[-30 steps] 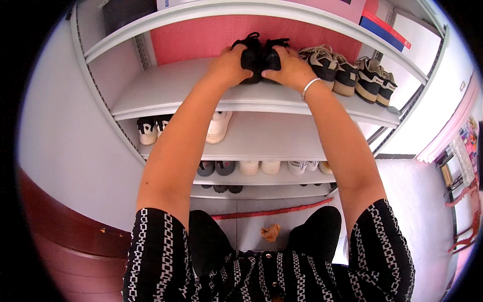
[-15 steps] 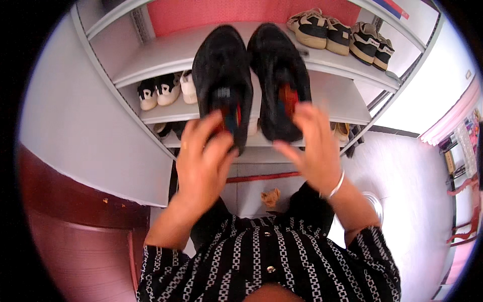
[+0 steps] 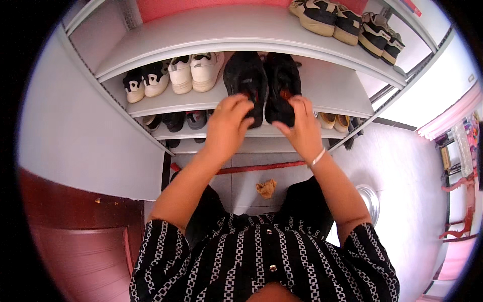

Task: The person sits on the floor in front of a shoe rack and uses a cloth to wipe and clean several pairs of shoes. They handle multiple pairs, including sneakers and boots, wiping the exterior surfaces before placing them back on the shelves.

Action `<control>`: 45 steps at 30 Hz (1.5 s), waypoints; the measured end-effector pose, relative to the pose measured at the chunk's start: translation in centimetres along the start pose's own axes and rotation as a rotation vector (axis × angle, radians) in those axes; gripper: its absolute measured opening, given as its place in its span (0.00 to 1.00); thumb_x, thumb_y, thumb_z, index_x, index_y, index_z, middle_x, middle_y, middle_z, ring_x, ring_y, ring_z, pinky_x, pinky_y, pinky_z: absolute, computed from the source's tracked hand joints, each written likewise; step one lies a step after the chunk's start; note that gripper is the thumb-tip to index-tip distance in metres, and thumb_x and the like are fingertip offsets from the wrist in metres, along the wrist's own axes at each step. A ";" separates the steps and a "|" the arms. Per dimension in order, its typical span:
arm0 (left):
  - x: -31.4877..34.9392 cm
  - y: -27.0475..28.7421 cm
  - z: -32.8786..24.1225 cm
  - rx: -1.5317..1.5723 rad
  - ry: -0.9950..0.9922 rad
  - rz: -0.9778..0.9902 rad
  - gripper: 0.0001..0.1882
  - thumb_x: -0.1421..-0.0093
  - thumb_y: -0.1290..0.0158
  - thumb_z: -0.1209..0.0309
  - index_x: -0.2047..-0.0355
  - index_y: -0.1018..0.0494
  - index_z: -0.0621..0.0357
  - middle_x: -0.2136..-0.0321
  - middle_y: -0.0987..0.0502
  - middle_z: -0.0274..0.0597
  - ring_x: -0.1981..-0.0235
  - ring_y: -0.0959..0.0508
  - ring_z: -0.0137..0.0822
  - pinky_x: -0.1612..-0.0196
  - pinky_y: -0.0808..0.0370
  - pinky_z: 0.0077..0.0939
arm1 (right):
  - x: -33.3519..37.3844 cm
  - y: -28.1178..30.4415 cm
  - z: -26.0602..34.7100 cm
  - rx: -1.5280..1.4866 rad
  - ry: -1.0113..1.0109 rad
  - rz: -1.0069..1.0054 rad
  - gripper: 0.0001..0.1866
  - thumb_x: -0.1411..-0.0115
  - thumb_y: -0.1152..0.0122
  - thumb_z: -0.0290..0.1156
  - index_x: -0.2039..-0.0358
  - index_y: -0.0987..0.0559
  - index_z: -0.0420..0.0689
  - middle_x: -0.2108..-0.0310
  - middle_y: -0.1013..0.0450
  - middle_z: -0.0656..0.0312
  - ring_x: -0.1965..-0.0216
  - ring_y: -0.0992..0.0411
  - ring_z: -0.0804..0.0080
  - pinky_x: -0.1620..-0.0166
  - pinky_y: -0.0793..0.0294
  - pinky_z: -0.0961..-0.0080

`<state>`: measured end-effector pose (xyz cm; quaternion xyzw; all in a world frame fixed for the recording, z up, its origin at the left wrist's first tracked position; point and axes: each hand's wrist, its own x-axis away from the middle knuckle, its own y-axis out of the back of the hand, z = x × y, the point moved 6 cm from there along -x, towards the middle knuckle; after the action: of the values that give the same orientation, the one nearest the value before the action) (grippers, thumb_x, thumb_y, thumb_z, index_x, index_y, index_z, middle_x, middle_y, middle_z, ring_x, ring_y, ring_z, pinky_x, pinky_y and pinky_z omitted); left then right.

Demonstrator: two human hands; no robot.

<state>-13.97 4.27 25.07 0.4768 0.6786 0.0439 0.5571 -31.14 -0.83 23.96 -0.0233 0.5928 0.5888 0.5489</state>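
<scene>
A pair of black shoes sits side by side, toes inward, on the second visible shelf (image 3: 332, 90) of a grey rack. My left hand (image 3: 227, 127) is closed on the heel of the left black shoe (image 3: 245, 75), thumb outside and fingers at its opening. The heel of the right black shoe (image 3: 283, 75) is pinched in my right hand (image 3: 304, 127), which wears a pale bracelet (image 3: 318, 157). Reddish-orange insoles show inside both shoes. Just left of the pair stand white sneakers (image 3: 204, 73) and black-and-white sneakers (image 3: 155, 80).
Beige-and-black sneakers (image 3: 317, 19) and other dark sneakers (image 3: 375, 36) stand on the upper shelf (image 3: 201, 31). Lower down are grey shoes (image 3: 196, 120) and tan shoes (image 3: 334, 122). A crumpled brown piece (image 3: 266, 189) lies on the floor, near a round metal basin (image 3: 370, 201).
Both hands have moved forward and down with the black shoes, from in front of the rack into the second visible shelf. The white sneakers beside them now show fully.
</scene>
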 end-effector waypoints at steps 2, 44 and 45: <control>-3.0 -1.1 3.0 -0.012 0.046 0.024 0.19 0.54 0.41 0.77 0.60 0.30 0.59 0.58 0.28 0.48 0.56 0.28 0.50 0.55 0.29 0.37 | -3.6 -2.0 -1.4 0.016 0.006 -0.008 0.31 0.59 0.29 0.34 0.56 0.34 0.41 0.54 0.37 0.51 0.59 0.30 0.51 0.60 0.26 0.64; -23.9 -5.3 -5.9 0.118 -0.013 -0.064 0.27 0.54 0.37 0.68 0.55 0.36 0.58 0.55 0.27 0.54 0.56 0.25 0.50 0.54 0.29 0.37 | -15.5 15.1 -10.8 0.160 -0.186 -0.259 0.36 0.56 0.31 0.33 0.48 0.38 0.45 0.50 0.36 0.48 0.53 0.31 0.51 0.55 0.28 0.65; -22.4 -4.1 -7.3 0.143 -0.027 -0.078 0.26 0.54 0.38 0.70 0.55 0.36 0.57 0.54 0.28 0.54 0.55 0.26 0.50 0.54 0.29 0.36 | -14.0 16.5 -9.3 0.162 -0.132 -0.314 0.36 0.56 0.30 0.32 0.48 0.38 0.45 0.50 0.36 0.50 0.53 0.31 0.52 0.55 0.28 0.65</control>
<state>-23.96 -10.10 41.44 0.4891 0.6905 -0.0330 0.5319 -42.51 -11.16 41.83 -0.0327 0.5899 0.4465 0.6720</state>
